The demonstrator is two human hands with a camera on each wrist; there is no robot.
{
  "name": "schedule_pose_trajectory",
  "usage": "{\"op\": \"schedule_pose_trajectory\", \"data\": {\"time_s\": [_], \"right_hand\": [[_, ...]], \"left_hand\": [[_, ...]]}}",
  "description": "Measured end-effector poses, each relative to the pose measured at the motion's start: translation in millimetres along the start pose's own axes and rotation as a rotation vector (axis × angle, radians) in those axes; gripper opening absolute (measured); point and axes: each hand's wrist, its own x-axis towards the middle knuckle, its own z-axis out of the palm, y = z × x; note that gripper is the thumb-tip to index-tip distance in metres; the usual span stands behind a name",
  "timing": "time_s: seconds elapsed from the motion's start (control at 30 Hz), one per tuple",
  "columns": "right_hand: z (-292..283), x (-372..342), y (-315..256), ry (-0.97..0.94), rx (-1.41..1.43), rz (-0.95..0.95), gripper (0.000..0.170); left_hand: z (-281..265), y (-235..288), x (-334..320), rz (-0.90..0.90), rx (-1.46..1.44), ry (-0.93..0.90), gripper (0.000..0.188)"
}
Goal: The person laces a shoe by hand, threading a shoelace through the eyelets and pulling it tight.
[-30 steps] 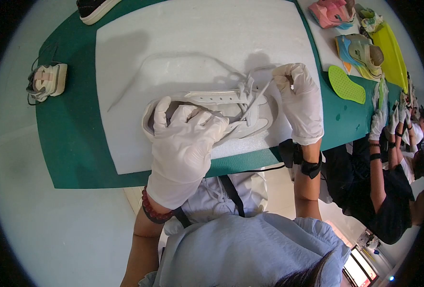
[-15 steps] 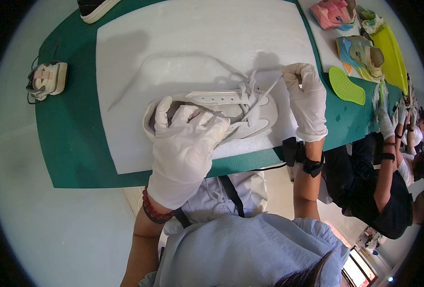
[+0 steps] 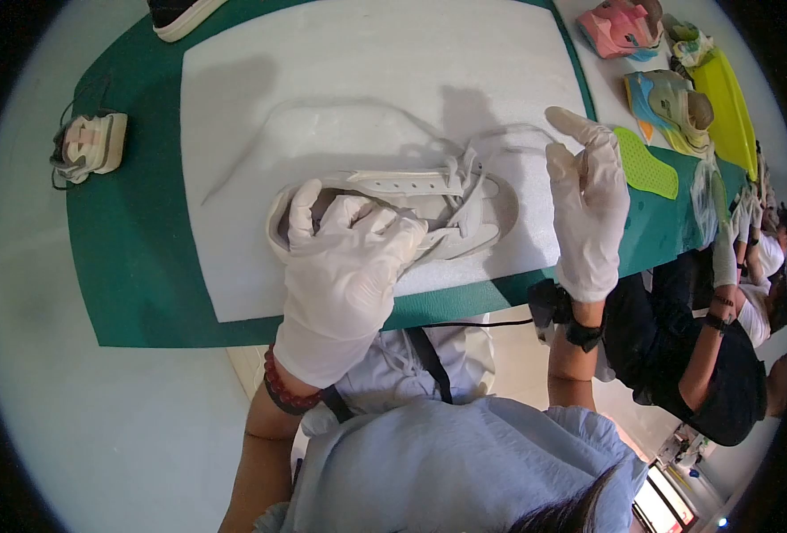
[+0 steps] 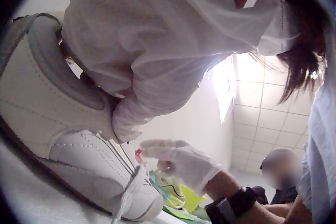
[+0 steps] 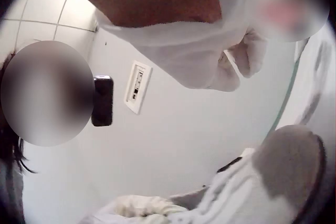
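A white lace-up shoe lies on a white sheet, its toe to the right in the head view. My gloved left hand grips it at the opening, fingers curled inside and over the near side. What those fingertips touch is hidden. Beyond the toe, my gloved right hand is raised with index finger and thumb spread apart. One shoelace runs from the eyelets toward that gap; another length trails left over the sheet. In the left wrist view the laces cross the shoe's front.
A small shoe stands at the left of the green mat, with a dark shoe at the back. To the right are a green insole, colourful shoes, a yellow tray and another person.
My right hand has moved right, away from the toe, and its pinching fingers have spread apart. The lace it pulled now hangs slacker. My left hand and the shoe have stayed nearly still.
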Motion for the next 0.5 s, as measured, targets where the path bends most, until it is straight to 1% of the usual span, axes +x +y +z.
{"op": "schedule_pose_trajectory", "data": {"time_s": [0.07, 0.13, 0.23, 0.27, 0.37, 0.47, 0.5], "right_hand": [[-5.1, -5.9, 5.5, -0.195, 0.005, -0.243, 0.022], [-5.4, -8.4, -23.2, -0.369, -0.014, -0.275, 0.030], [5.2, -9.6, -25.2, -0.498, -0.178, -0.206, 0.037], [6.8, -9.7, -21.2, -0.493, -0.197, -0.246, 0.036], [5.8, -10.4, -12.6, -0.507, -0.150, -0.226, 0.030], [6.7, -11.5, -5.3, -0.511, -0.154, -0.217, 0.026], [8.1, -12.6, -4.6, -0.479, -0.090, -0.198, 0.024]], "left_hand": [[2.5, -2.0, -2.2, 0.014, 0.015, 0.006, 0.034], [3.2, -1.9, -1.4, 0.002, 0.029, -0.012, 0.034], [4.7, -3.2, -3.6, 0.014, 0.023, 0.007, 0.033], [4.7, -3.8, -4.4, 0.023, 0.016, 0.020, 0.033], [-1.0, 2.2, 1.4, -0.028, 0.024, -0.049, 0.033], [2.2, -1.6, -0.9, 0.003, -0.015, 0.003, 0.033], [3.4, -2.4, -1.7, 0.005, -0.018, 0.008, 0.032]]}}
